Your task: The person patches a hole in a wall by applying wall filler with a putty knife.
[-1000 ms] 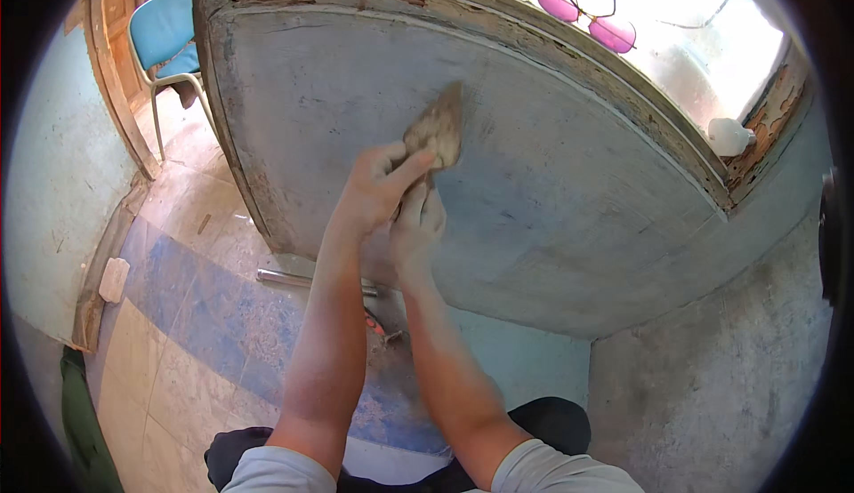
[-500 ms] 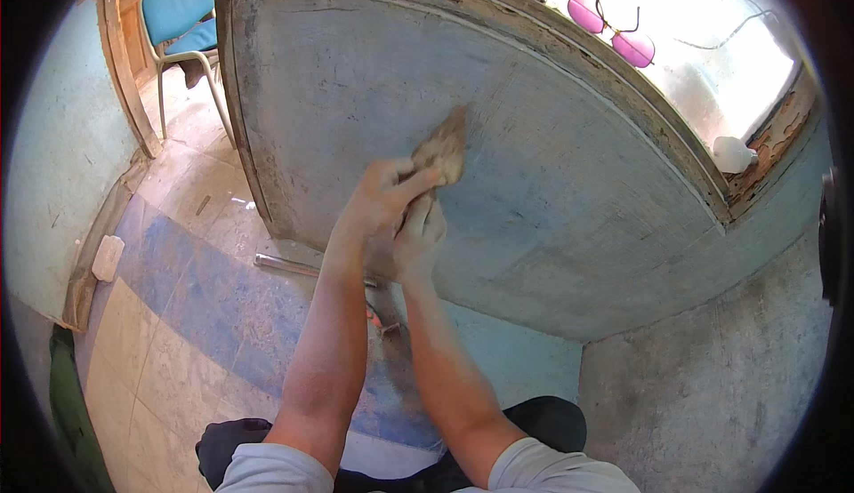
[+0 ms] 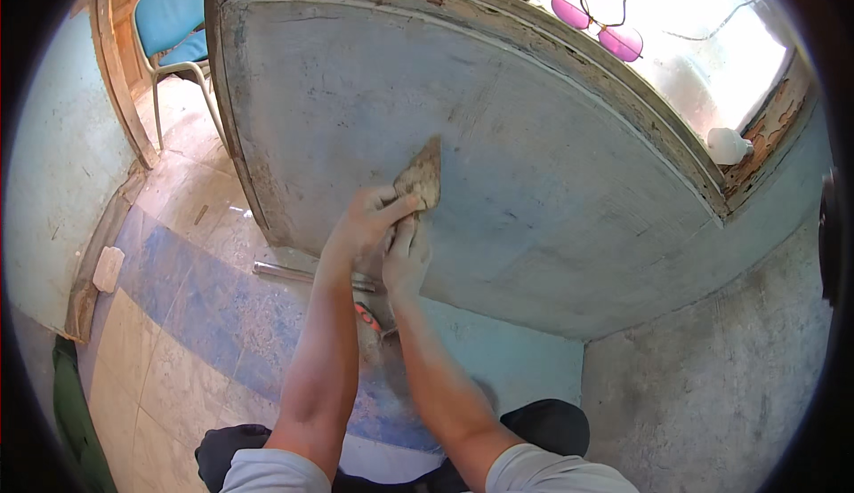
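A dusty trowel [image 3: 422,178] with a pointed blade lies against the grey-blue wall panel [image 3: 543,151], its tip directed up and away from me. My left hand [image 3: 360,220] grips the blade's lower end, thumb laid across its face. Just below, my right hand [image 3: 407,257] is closed round the trowel's handle, which is mostly hidden by the fingers. Both hands are coated in pale dust and nearly touch each other. Scuffs and fine scratches mark the panel around the blade.
On the floor under my forearms lie a metal tube [image 3: 289,272] and a red-and-black tool [image 3: 367,316]. Pink-lensed glasses [image 3: 596,22] and a white bulb [image 3: 728,146] rest on the worn wooden ledge [image 3: 534,26]. A blue chair [image 3: 171,17] stands far left, beyond the panel's edge.
Both hands have drawn the trowel down the panel, toward me and slightly left. Their grip looks the same. More of the red-and-black tool shows beside my arm, and the view has shifted slightly.
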A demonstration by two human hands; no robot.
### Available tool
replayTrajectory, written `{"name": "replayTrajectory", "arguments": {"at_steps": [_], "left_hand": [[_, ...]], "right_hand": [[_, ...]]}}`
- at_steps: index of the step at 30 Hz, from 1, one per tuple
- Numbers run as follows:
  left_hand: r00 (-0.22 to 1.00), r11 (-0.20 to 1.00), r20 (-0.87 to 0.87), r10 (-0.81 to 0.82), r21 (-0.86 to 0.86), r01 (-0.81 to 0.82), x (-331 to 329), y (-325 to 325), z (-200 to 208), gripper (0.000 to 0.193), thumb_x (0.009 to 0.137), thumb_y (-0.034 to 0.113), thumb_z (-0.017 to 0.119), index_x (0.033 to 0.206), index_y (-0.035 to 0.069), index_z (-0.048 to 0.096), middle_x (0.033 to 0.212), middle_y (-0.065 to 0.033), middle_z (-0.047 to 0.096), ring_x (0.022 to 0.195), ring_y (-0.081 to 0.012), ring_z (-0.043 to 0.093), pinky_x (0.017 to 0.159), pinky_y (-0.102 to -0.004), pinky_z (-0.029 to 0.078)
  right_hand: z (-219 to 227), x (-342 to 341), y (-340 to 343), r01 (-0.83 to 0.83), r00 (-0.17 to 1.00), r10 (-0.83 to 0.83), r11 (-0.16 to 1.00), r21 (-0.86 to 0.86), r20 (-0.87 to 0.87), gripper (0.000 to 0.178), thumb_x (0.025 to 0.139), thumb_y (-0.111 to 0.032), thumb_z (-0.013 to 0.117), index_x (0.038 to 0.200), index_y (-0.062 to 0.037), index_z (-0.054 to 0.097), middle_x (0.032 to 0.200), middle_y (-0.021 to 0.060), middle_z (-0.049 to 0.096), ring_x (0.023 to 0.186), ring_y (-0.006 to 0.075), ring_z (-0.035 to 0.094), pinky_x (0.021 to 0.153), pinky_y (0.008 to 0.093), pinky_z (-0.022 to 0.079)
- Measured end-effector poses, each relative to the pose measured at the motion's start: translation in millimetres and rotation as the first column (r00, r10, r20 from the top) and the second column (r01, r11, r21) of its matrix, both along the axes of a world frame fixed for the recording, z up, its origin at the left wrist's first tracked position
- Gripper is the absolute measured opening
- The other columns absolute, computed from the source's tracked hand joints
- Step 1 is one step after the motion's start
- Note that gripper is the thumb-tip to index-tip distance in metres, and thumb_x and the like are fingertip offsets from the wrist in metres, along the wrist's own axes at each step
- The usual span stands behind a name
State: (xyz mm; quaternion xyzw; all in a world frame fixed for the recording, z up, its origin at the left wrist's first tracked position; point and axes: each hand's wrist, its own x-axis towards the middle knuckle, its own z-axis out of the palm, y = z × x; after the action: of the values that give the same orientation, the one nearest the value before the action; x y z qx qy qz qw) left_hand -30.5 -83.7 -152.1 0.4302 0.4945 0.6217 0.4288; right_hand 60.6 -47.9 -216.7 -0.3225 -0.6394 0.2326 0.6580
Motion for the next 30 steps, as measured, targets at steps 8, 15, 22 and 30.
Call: {"name": "replayTrajectory", "arguments": {"at_steps": [8, 15, 22, 30], "left_hand": [[0.967, 0.948, -0.16, 0.2, 0.28, -0.15, 16.4, 8.0, 101.8, 0.041, 0.099, 0.036, 0.075, 0.085, -0.002, 0.069, 0.073, 0.0031, 0.058, 0.07, -0.0053, 0.05, 0.058, -0.0285, 0.043], [0.97, 0.967, -0.177, 0.165, 0.223, -0.124, 3.0, 0.1, 17.3, 0.038, 0.101, 0.035, 0.074, 0.088, -0.001, 0.07, 0.075, 0.0056, 0.058, 0.071, -0.0045, 0.05, 0.057, -0.0268, 0.042], [0.993, 0.961, -0.074, 0.097, 0.268, -0.074, 6.9, 2.0, 94.2, 0.033, 0.103, 0.031, 0.073, 0.093, 0.0, 0.071, 0.079, 0.0053, 0.061, 0.074, -0.0027, 0.052, 0.061, -0.0237, 0.042], [0.984, 0.96, -0.059, 0.17, 0.235, -0.152, 3.8, -5.9, 89.7, 0.033, 0.102, 0.032, 0.074, 0.1, -0.001, 0.075, 0.087, 0.0039, 0.065, 0.082, -0.0042, 0.054, 0.067, -0.0248, 0.045]], "right_hand": [[107.0, 13.0, 14.9, -0.215, 0.973, 0.227, 0.96, -0.18, 0.047, 0.032, 0.107, -0.024, 0.053, 0.12, 0.0, 0.07, 0.1, 0.0237, 0.074, 0.088, 0.0443, 0.07, 0.077, 0.0478, 0.053], [43.7, 10.0, -21.8, -0.156, 0.988, 0.152, 0.938, -0.311, -0.035, 0.035, 0.109, -0.023, 0.047, 0.101, 0.0041, 0.067, 0.088, 0.0238, 0.066, 0.08, 0.0419, 0.063, 0.069, 0.0487, 0.047], [81.4, 10.5, 9.3, -0.183, 0.982, 0.188, 0.976, -0.115, 0.034, 0.035, 0.109, -0.024, 0.048, 0.101, 0.004, 0.067, 0.087, 0.0248, 0.066, 0.078, 0.0447, 0.062, 0.072, 0.0517, 0.047], [99.9, 9.8, 0.3, -0.262, 0.963, 0.27, 0.941, -0.213, 0.007, 0.03, 0.108, -0.023, 0.053, 0.112, 0.0023, 0.069, 0.1, 0.0253, 0.072, 0.092, 0.0462, 0.069, 0.079, 0.0505, 0.052]]}}
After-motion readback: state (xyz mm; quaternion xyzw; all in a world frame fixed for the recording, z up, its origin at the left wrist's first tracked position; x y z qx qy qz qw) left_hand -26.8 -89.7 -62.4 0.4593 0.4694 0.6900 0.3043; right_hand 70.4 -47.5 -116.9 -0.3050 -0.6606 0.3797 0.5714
